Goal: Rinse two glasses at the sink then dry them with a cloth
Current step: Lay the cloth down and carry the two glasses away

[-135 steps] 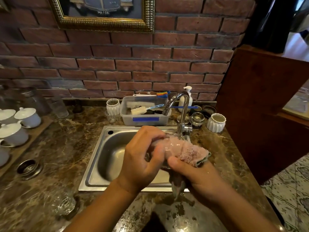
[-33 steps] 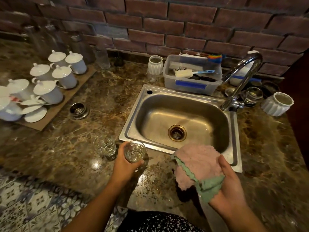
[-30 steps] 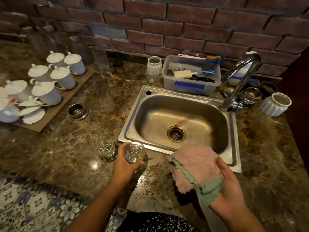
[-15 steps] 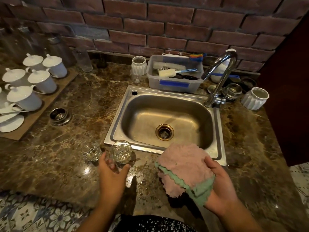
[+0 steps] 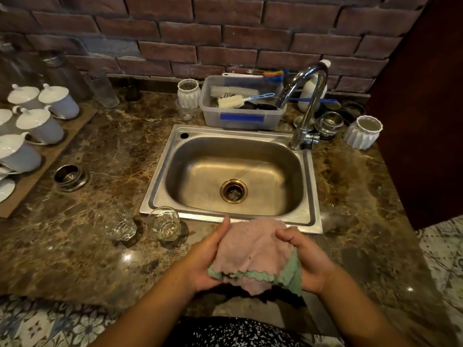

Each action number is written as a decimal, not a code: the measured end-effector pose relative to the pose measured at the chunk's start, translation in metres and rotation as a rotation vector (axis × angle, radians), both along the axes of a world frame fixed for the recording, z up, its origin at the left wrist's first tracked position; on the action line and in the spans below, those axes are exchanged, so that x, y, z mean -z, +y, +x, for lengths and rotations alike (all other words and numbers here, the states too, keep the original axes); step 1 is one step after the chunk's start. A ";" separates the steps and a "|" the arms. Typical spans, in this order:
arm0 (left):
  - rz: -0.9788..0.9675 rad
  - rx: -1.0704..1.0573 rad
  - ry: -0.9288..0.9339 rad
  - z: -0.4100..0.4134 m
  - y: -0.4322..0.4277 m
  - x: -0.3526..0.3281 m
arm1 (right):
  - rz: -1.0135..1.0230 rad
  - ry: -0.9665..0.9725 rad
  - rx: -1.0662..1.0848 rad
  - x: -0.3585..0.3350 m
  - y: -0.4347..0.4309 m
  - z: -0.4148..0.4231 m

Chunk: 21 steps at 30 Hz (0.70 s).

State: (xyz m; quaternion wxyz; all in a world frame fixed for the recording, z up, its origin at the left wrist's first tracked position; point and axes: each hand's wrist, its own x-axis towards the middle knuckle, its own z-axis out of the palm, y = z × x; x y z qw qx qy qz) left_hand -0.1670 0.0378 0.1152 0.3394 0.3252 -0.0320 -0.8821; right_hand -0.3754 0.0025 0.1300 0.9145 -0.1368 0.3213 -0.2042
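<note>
Cloth (image 5: 253,254) held before the sink (image 5: 160,194)
The pink-and-green cloth is gripped by the left hand (image 5: 203,261) and the right hand (image 5: 308,259); one glass (image 5: 120,226) and a second glass (image 5: 166,225) are stood side by side on the marble counter (image 5: 100,146).

Glossy polished brown marble countertop (image 5: 105,151); satin brushed stainless-steel sink (image 5: 160,186); mirror-bright chrome tap (image 5: 310,96); 2 smooth clear glass tumblers (image 5: 120,226) (image 5: 165,222); fleecy matt pink-and-green cloth (image 5: 253,251); rough matt red brick wall (image 5: 225,33); translucent plastic tub (image 5: 240,121)
</note>
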 end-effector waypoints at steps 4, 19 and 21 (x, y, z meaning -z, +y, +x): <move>-0.023 -0.088 -0.255 -0.011 0.008 0.015 | 0.078 0.152 0.052 0.022 0.002 -0.010; -0.602 0.308 -1.613 -0.007 0.013 0.081 | -0.257 1.010 0.125 0.086 0.015 -0.038; -0.710 0.330 -1.736 -0.004 0.016 0.082 | -0.485 1.205 0.048 0.082 0.016 -0.040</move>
